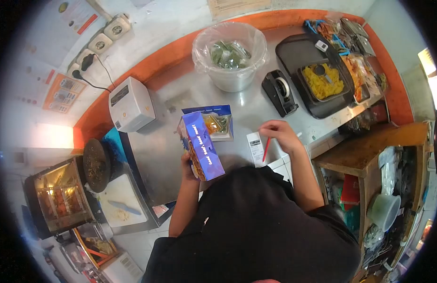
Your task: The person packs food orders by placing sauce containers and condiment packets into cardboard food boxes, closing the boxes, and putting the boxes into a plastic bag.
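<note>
My left hand (186, 162) grips a blue food box (208, 148) with white lettering by its left side, tilted above the front of the steel table. Behind it lies another blue-edged box (227, 113), with what look like plastic-wrapped orange and green items showing; the held box partly covers it. My right hand (283, 135) is closed in a pinch around a thin red pen (266, 151) that points down toward my body. Beside the pen, a white printed slip (254, 144) lies at the table's front edge, under or close to my fingertips.
A lined bucket (231, 78) with green packets stands at the back. To its right are a tape dispenser (280, 94) and a black tray (287, 52) bearing a container of yellow food (322, 81). A white label printer (133, 106) stands left; a knife (124, 206) lies on a cutting board (114, 195).
</note>
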The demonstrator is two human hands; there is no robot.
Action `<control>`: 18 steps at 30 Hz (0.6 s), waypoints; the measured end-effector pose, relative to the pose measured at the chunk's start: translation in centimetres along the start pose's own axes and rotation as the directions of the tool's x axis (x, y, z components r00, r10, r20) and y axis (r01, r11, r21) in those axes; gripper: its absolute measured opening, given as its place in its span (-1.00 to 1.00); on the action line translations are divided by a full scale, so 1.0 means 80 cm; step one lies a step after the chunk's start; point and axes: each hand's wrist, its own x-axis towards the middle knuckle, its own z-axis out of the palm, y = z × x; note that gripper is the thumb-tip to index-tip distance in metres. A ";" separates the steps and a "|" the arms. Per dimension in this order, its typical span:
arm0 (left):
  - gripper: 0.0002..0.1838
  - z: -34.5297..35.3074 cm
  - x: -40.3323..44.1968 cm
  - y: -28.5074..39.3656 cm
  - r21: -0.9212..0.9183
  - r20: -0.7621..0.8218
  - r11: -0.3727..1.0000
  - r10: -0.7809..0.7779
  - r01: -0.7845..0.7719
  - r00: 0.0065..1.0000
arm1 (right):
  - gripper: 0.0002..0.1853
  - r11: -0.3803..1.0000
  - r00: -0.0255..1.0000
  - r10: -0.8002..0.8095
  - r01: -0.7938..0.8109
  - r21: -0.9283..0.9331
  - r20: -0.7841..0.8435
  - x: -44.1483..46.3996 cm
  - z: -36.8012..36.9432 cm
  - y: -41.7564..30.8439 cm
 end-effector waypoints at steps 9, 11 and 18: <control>-0.23 0.043 -0.013 -0.007 -0.104 0.161 0.966 -0.217 0.236 0.963 | -0.78 0.954 0.928 -0.182 0.247 -0.171 0.325 -0.003 0.135 -0.088; -0.21 0.057 -0.022 -0.008 -0.078 0.064 0.982 -0.170 0.175 0.983 | -0.71 0.951 0.936 -0.159 0.231 -0.206 0.315 -0.001 0.139 -0.076; -0.13 0.019 -0.009 -0.020 -0.300 0.389 0.899 -0.190 0.319 0.901 | -0.66 0.940 0.886 -0.007 -0.152 0.304 0.464 0.003 0.169 -0.024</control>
